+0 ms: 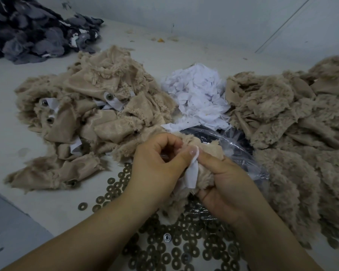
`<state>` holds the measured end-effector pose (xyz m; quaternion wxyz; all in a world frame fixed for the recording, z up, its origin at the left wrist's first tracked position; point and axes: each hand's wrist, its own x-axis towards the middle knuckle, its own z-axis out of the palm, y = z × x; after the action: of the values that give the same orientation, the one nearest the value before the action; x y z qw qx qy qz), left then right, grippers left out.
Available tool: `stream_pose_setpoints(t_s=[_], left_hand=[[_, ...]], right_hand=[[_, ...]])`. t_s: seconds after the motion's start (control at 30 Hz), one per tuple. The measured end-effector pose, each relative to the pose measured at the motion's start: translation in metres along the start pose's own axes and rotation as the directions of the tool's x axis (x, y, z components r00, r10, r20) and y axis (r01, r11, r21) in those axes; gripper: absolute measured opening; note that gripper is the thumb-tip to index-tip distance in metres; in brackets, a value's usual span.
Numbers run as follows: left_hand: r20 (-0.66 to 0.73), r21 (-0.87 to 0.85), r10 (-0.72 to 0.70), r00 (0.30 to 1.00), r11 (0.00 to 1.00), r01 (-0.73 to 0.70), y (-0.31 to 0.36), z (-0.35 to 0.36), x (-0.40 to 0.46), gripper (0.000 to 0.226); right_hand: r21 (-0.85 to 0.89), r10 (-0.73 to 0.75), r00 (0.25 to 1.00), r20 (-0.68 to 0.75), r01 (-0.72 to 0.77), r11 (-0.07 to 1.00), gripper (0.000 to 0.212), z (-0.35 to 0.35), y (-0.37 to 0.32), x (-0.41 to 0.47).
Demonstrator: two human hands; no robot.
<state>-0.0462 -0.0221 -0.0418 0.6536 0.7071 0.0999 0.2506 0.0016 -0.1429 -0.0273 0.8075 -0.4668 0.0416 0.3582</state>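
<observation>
Both hands meet at the centre over one beige furry fabric piece (204, 178). My left hand (157, 165) curls its fingers round the piece's upper edge, thumb pressing a small white fabric patch (192, 173) against it. My right hand (229, 184) grips the fur and the patch from the right, thumb on top. Something small and dark sits inside my left fist; what it is cannot be told.
Dark metal washers (176, 249) lie scattered on the table below my hands. A pile of beige pieces with white patches (90, 114) lies left, a plain beige fur pile (294, 133) right, white patches (198, 96) behind, a clear plastic bag (235, 145) beside them, grey scraps (31, 30) far left.
</observation>
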Motion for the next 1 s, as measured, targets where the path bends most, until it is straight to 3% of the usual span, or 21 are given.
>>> stream_pose_setpoints(t_s=[0.1, 0.23, 0.33, 0.6, 0.83, 1.0], left_hand=[[0.004, 0.01, 0.02, 1.0, 1.0, -0.02, 0.0016, 0.0034, -0.002, 0.016], [-0.002, -0.163, 0.018, 1.0, 0.986, -0.018, 0.0056, 0.0064, -0.0065, 0.021], [-0.005, -0.187, 0.003, 1.0, 0.982, -0.004, 0.0049, 0.0073, -0.006, 0.021], [0.063, -0.165, -0.034, 0.997, 0.985, 0.044, 0.0068, 0.0023, -0.001, 0.026], [0.033, -0.212, -0.072, 0.997, 0.974, 0.077, 0.0047, 0.0035, -0.0014, 0.025], [0.153, -0.249, -0.121, 0.981, 0.956, 0.157, 0.0026, 0.0005, 0.0015, 0.024]], right_hand=[[0.073, 0.042, 0.999, 0.003, -0.043, 0.996, 0.046, -0.0021, 0.0012, 0.0023], [0.112, 0.084, 0.992, 0.092, -0.094, 0.989, 0.042, -0.0034, 0.0011, 0.0014], [0.137, 0.092, 0.986, 0.137, -0.111, 0.984, 0.041, -0.0043, 0.0022, 0.0016], [0.098, 0.079, 0.988, 0.13, -0.092, 0.991, 0.053, -0.0045, 0.0036, 0.0032], [0.078, 0.055, 0.994, 0.095, -0.062, 0.995, 0.054, -0.0049, 0.0038, 0.0046], [0.072, 0.053, 0.994, 0.098, -0.06, 0.996, 0.051, -0.0056, 0.0031, 0.0051]])
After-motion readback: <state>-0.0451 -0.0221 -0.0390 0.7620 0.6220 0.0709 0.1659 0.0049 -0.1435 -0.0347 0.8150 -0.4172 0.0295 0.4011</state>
